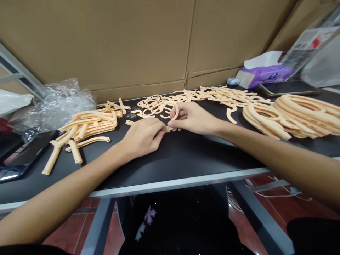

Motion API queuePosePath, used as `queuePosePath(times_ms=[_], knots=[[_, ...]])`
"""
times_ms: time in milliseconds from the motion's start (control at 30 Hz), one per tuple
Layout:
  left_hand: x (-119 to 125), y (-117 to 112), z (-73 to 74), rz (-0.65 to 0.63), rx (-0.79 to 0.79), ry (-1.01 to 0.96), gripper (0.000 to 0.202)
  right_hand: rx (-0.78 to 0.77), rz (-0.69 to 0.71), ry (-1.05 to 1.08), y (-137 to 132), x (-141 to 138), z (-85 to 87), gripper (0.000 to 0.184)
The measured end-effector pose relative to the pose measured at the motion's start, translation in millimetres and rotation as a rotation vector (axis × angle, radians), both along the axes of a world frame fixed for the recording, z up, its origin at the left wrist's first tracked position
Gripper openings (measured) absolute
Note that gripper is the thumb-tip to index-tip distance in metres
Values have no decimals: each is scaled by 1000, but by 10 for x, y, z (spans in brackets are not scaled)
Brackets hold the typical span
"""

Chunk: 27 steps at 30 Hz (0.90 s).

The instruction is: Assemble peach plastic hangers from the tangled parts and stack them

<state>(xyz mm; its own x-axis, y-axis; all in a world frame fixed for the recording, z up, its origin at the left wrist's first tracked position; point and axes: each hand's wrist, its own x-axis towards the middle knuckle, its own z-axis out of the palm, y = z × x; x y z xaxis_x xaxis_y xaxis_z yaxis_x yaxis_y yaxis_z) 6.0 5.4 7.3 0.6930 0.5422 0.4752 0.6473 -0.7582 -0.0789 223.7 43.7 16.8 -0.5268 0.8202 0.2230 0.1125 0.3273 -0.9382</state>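
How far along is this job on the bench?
Looks done: the stacked peach rings at right. In hand: one curved piece, held by the right hand, with the left hand at its lower end. Left: the loose tangle behind the hands and the straight pieces at left.

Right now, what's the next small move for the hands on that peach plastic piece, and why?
Probably lift the curved peach plastic piece slightly off the black tabletop: the left hand and right hand both pinch near its lower end, and its arc sits against the tangled loose pieces behind it.
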Motion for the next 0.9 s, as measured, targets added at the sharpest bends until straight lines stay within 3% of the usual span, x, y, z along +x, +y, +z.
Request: queuePosePath(times_ms=[200, 400, 567, 900], knots=[[13, -11, -1, -15, 35, -8, 21, -91, -6, -57, 17, 22, 43, 20], [22, -15, -9, -10, -40, -19, 16, -201, -7, -42, 30, 51, 75, 16], [30, -13, 2, -12, -68, 5, 16, -209, 57, -32, 37, 85, 71, 22], [38, -3, 28, 32, -131, 34, 19, -289, 42, -12, 69, 85, 71, 17]])
